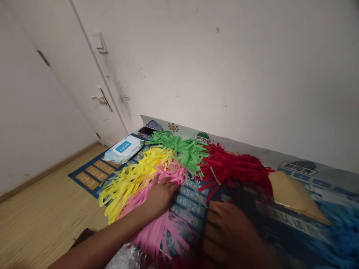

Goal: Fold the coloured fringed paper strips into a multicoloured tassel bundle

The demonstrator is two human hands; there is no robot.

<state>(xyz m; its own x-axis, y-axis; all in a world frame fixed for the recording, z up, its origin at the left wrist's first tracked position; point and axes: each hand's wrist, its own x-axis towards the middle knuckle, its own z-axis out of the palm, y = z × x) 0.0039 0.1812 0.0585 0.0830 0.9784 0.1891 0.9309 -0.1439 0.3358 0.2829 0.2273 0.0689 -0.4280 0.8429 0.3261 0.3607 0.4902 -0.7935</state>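
Observation:
My left hand (pixel 161 195) lies palm down on a bundle of pink strips (pixel 154 232), its fingers stretched and a little apart. Yellow strips (pixel 137 168) spread beside it on the left. Lower right, my right hand (pixel 227 222) hovers over or rests on the dark blue printed mat (pixel 188 201); it is blurred, with fingers apart and nothing visible in them. Beyond the hands lie a green bundle of strips (pixel 182 147) and a red bundle (pixel 235 166).
A wet-wipes pack (pixel 123 148) and a dark flat object (pixel 147 130) sit at the back left. To the right are a yellowish packet (pixel 294 194) and blue strips (pixel 342 228). Clear plastic (pixel 126 257) shows at the bottom. A white wall (pixel 213 67) stands behind the mat.

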